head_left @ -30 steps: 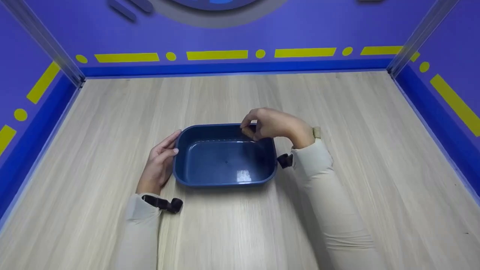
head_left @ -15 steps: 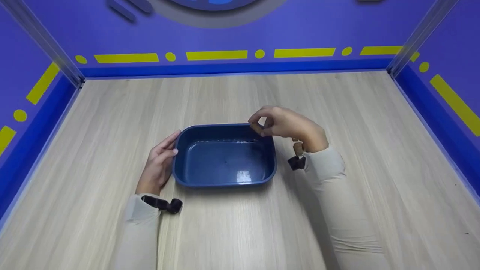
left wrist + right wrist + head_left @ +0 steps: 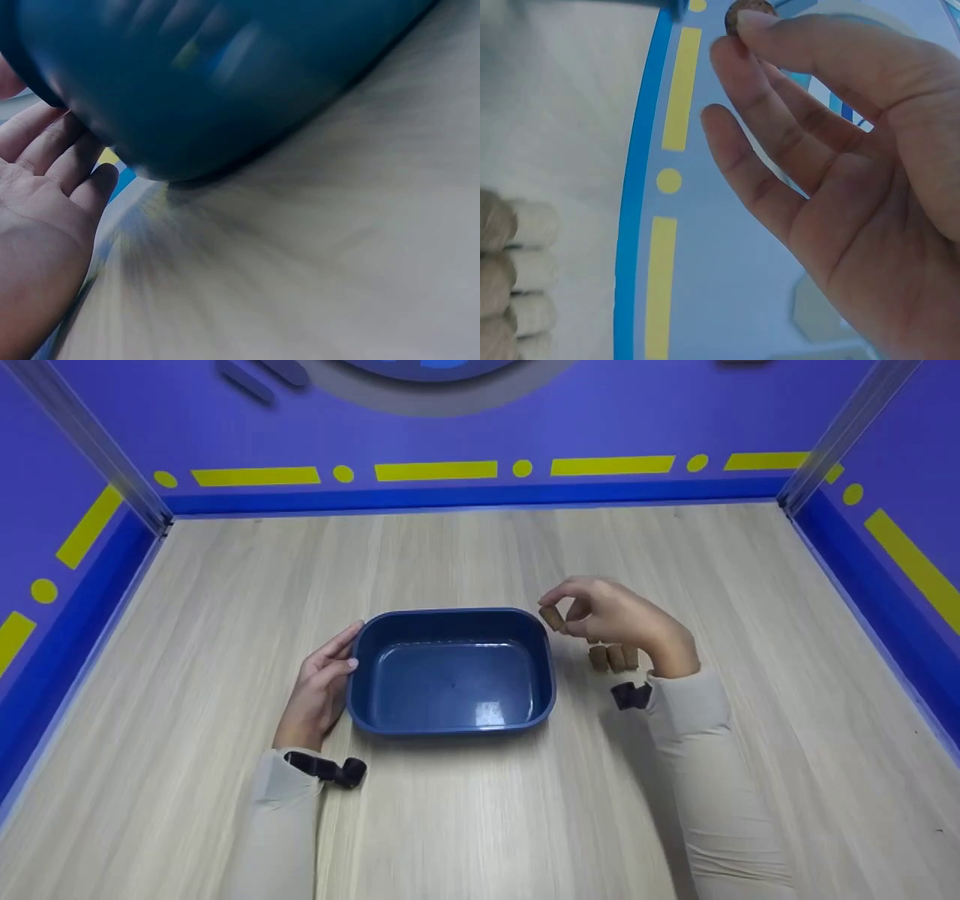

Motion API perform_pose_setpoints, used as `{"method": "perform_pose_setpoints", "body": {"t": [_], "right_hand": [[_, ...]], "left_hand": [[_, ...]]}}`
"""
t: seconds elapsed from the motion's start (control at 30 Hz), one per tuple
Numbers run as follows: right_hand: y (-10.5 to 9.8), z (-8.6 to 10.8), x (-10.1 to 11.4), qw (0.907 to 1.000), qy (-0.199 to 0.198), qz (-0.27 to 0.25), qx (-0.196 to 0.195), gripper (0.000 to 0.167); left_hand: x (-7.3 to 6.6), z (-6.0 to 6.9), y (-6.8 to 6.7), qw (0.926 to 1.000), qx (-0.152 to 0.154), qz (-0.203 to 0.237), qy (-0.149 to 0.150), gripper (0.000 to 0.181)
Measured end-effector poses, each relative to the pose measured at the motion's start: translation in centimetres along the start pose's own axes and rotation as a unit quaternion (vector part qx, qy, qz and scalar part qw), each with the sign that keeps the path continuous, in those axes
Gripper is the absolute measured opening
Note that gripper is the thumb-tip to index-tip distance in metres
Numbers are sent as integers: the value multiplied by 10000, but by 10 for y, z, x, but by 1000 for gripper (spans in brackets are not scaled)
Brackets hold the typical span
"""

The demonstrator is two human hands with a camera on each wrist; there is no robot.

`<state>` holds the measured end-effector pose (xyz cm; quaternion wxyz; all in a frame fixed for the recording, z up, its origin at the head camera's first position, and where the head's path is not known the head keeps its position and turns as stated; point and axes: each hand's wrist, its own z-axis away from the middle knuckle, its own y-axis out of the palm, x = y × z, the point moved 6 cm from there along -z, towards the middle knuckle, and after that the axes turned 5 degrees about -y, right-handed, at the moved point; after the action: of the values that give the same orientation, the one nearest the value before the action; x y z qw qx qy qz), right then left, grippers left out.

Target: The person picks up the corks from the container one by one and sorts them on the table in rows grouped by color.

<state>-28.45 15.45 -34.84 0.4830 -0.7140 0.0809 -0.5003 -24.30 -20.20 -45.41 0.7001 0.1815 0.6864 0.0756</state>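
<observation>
A dark blue rectangular tub [image 3: 450, 727] with rounded corners stands on the table. My left hand [image 3: 319, 682] rests against its left outer wall, fingers fairly straight, thumb near the rim; in the left wrist view these fingers [image 3: 71, 154] lie along the blue wall. Just right of the tub's far right corner, my right hand [image 3: 619, 615] pinches a small brown cork [image 3: 551, 618] between thumb and fingertips. The right wrist view shows the held cork's [image 3: 750, 13] speckled round end. Below the right hand, several more corks [image 3: 616, 658] stand side by side, partly hidden by the hand.
The pale wood table [image 3: 465, 817] is enclosed by a purple back wall [image 3: 450, 435] and side walls with yellow markings. The tub's inner floor shows bare blue plastic with a light reflection.
My right hand has moved right with the cork, from over the tub's far right part to beyond its rim. The row of corks has come into view. The left hand stays put.
</observation>
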Motion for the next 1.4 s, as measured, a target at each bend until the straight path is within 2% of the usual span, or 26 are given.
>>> {"method": "perform_pose_setpoints", "body": {"t": [0.23,0.53,1.03,1.4], "right_hand": [[-4,20,-23,9997,197,-142,-104,41],[-6,43,-51,9987,416,-47,-305,39],[-15,75,-81,9964,512,-12,-683,39],[-20,91,-98,9947,890,-243,-450,39]], "left_hand": [[-1,0,1,9999,11,103,28,56],[-1,1,1,9993,125,350,84,53],[0,1,4,9987,100,491,-126,56],[0,1,4,9987,154,485,-51,55]]}}
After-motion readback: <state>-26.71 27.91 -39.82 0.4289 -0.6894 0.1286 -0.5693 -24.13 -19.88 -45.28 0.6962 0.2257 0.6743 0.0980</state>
